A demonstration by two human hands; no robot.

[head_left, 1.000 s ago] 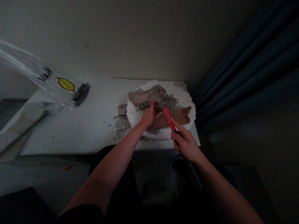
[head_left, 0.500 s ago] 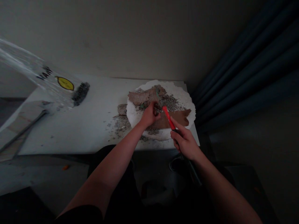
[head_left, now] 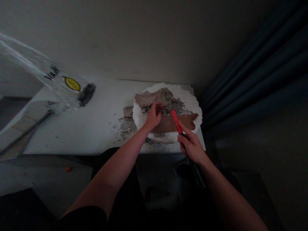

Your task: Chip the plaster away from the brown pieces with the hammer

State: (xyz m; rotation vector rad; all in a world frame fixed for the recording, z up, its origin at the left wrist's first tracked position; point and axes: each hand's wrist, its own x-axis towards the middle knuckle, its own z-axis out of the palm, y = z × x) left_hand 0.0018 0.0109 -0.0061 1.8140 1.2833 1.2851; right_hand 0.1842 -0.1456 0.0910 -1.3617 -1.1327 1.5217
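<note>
A round white foam slab lies on the white table, covered with brown flat pieces and grey rubble. My left hand rests on the slab, fingers pinched on a small fragment amid the rubble that I cannot make out. My right hand is closed round a tool with a red shaft, whose tip points into the rubble just right of my left fingers.
Grey crumbs are scattered on the table left of the slab. A clear plastic bag with a yellow label lies at the far left, above a long grey bar. Dark curtains hang to the right. A wall stands behind.
My left hand has shifted slightly away from me on the slab, its fingers pinching tighter in the rubble. The red tool stays nearly where it was.
</note>
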